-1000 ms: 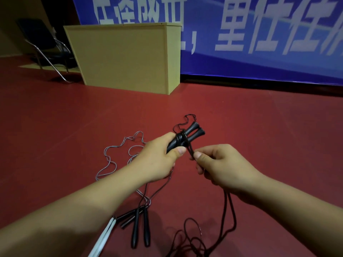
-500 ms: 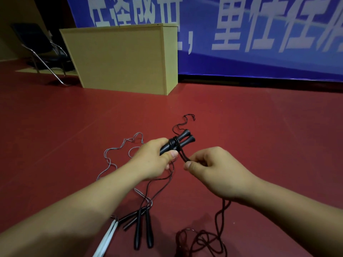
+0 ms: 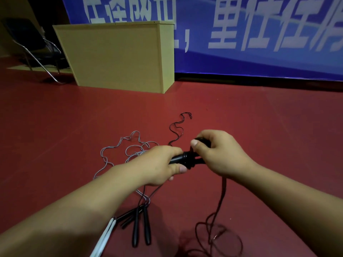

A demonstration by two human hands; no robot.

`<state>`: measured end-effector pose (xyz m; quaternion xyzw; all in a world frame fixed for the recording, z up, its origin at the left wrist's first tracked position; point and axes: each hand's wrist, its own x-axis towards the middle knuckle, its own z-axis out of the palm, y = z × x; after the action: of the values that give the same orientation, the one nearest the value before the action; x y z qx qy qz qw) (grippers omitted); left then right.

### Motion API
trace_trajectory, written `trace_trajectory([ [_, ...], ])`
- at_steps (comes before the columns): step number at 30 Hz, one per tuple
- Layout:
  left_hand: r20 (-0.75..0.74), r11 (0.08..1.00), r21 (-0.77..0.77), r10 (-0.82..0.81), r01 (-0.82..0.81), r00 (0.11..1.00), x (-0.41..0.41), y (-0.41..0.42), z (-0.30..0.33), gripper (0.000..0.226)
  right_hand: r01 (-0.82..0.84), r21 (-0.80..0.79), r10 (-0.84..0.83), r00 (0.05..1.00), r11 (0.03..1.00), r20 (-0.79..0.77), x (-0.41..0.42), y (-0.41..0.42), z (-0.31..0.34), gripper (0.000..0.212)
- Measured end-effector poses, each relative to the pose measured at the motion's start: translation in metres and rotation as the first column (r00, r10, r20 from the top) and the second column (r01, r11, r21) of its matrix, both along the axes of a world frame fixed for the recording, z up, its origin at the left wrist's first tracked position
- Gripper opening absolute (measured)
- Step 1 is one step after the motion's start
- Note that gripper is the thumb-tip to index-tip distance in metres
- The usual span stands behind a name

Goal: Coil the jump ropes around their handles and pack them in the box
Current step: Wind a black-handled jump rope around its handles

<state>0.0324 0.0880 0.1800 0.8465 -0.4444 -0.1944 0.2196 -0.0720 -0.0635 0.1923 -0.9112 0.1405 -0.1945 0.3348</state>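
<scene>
While the left hand (image 3: 159, 164) clamps the paired black handles (image 3: 182, 159) above the floor, the right hand (image 3: 219, 151), closed on the black rope (image 3: 221, 193), should lay each turn snug beside the last, keeping tension.

Left hand (image 3: 161, 164) gripping a pair of black handles (image 3: 182, 158) with a few turns of black rope (image 3: 221, 199) wound round them; right hand (image 3: 218, 152) curled over their far end, rope trailing from beneath it to a loose tangle on the red floor (image 3: 259, 127). Lying below the arms: more black handles (image 3: 142, 226), white handles (image 3: 104, 238), a grey rope (image 3: 118, 151). Beyond, a wooden box (image 3: 118, 54), a chair (image 3: 31, 45), a blue banner (image 3: 259, 34).
</scene>
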Motion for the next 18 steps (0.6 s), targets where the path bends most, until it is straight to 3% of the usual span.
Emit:
trace_trajectory([
  [4, 0.071, 0.996, 0.047, -0.079, 0.076, 0.994, -0.01, 0.002, 0.013, 0.013, 0.011, -0.043, -0.012, 1.0, 0.999, -0.022, 0.0, -0.012, 0.001, 0.022],
  [8, 0.076, 0.988, 0.072, -0.14, 0.135, 0.987, -0.016, 0.006, 0.025, 0.014, -0.084, 0.097, 0.09, 0.994, 0.992, -0.065, -0.003, -0.021, 0.005, 0.019],
  [12, -0.019, 0.976, 0.086, -0.198, 0.199, 0.98, -0.021, 0.009, 0.031, 0.011, -0.144, 0.337, 0.169, 0.985, 0.93, -0.046, -0.006, -0.025, 0.009, 0.019],
  [18, -0.238, 0.971, 0.107, -0.184, 0.214, 0.954, -0.025, 0.008, 0.029, 0.011, -0.174, 0.362, 0.201, 0.979, 0.916, -0.041, -0.006, -0.027, 0.005, 0.031],
])
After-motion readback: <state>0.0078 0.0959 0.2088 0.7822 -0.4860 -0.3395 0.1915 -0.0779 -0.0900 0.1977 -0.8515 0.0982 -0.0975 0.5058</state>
